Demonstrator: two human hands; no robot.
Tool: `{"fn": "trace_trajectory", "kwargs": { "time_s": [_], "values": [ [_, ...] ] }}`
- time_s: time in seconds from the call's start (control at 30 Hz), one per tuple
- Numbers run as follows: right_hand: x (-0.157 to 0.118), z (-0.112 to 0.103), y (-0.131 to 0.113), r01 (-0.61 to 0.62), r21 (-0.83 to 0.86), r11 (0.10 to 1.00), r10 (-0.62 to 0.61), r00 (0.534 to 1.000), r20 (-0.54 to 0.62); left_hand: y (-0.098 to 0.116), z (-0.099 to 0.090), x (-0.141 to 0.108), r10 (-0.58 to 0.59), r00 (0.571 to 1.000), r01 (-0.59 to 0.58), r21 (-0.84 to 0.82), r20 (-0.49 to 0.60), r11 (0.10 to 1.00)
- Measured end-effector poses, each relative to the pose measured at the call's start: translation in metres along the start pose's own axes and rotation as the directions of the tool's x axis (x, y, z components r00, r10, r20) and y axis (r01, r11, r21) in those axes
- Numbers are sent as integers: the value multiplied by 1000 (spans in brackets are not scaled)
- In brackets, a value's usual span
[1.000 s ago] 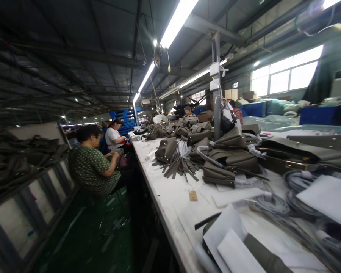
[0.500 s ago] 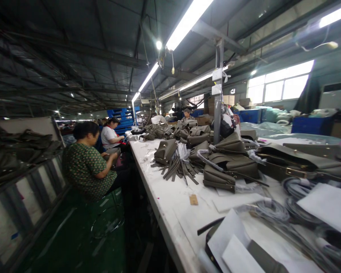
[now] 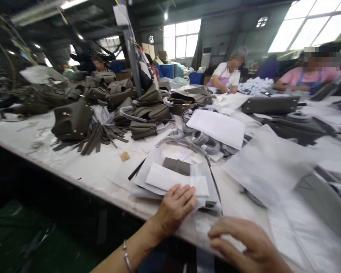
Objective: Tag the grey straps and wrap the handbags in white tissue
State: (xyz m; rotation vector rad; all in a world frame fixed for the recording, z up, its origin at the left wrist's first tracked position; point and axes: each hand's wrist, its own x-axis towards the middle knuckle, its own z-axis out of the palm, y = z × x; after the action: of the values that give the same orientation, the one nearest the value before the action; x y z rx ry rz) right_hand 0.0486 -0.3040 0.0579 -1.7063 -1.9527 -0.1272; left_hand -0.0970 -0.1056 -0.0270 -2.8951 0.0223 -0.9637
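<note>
Both hands have come into the head view, now turned toward the table point(image 3: 59, 163). Left hand point(image 3: 174, 208) presses flat on white paper point(image 3: 170, 181) beside an olive piece point(image 3: 176, 166) at the near edge, clamping nothing visible. Right hand point(image 3: 244, 240), blurred, curves with fingertips near a clear strip point(image 3: 204, 231); I cannot tell whether it grips. Olive bags point(image 3: 72, 121) lie beyond.

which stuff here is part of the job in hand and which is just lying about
Likely in the job:
- folded white sheet, under the left hand
- larger sheet beneath it

Apparently lying about:
- brown tag
- dark strips
- upright dark bag
</note>
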Motion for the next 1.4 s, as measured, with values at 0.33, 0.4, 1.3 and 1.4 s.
{"fn": "trace_trajectory", "kwargs": {
  "time_s": [0.33,0.4,1.3,1.4],
  "values": [
    [31,41,38,-26,-36,999,23,998,-58,-1,-8,6,9,998,-9,0,-57,1000],
    [36,44,38,7,-5,1000,-8,998,-66,0,-9,7,-14,998,13,-13,-62,1000],
    [18,58,46,176,0,984,-171,953,-252,-7,-32,22,-156,978,200,-419,138,886],
    [17,59,46,183,-9,983,-179,952,-250,-9,-44,30,-228,947,316,-531,226,786]
  ]
}}
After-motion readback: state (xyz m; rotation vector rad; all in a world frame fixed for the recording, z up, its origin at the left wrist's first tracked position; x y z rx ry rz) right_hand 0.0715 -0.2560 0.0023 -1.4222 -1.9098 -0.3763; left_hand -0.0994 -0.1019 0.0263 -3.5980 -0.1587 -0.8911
